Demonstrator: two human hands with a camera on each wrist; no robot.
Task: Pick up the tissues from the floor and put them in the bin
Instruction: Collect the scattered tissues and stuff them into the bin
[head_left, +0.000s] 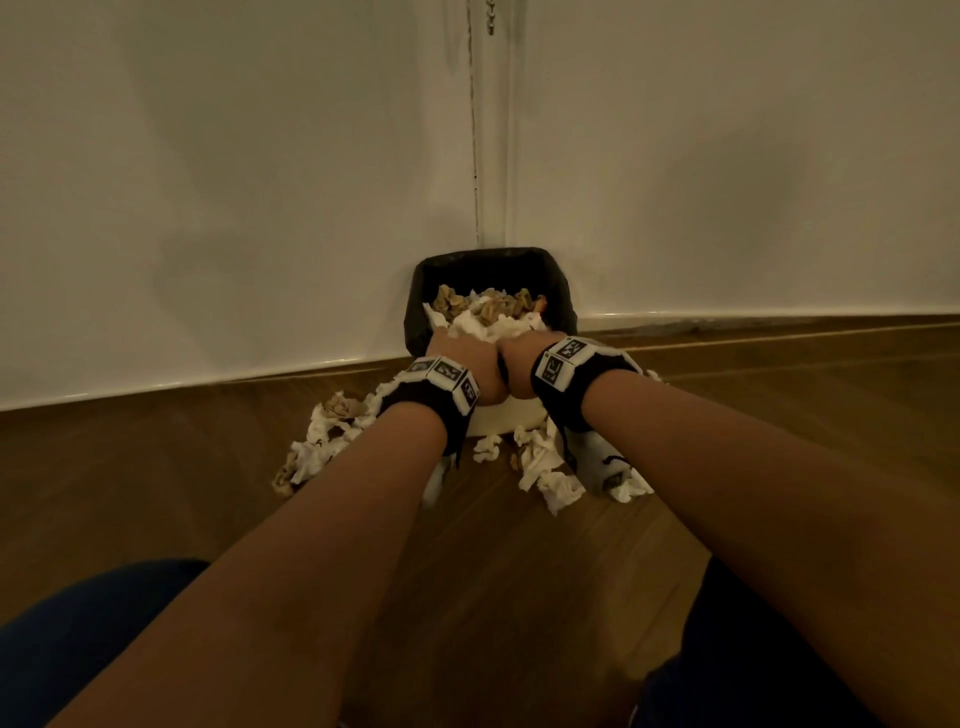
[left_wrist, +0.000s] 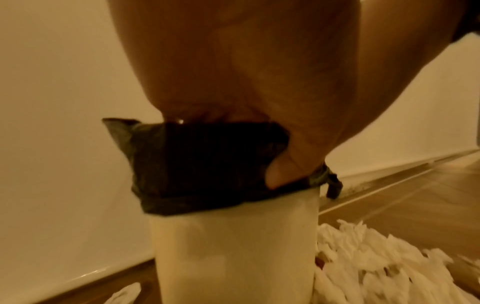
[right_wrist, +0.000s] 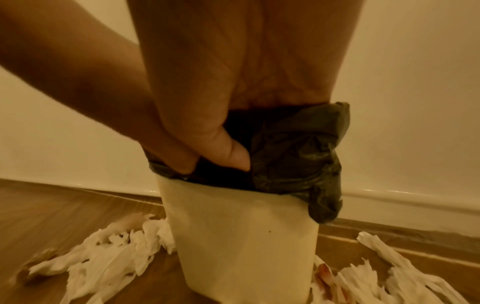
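- Crumpled white tissues (head_left: 545, 467) litter the brown wooden floor (head_left: 467, 597) around the bin.
- Left hand (head_left: 462, 364) and right hand (head_left: 519, 358) reach into the overfull white plastic bin (right_wrist: 246, 236); thumbs rest on its black liner (right_wrist: 293, 154), fingers hidden, grip unclear.
- Pressing could spill tissues or tip it.

Left hand (left_wrist: 259, 82) over lined bin (left_wrist: 233, 257); tissues (left_wrist: 376, 267) beside it.

White bin (head_left: 506, 418) – black liner, full; crumpled tissues (head_left: 545, 470) scattered around its base.
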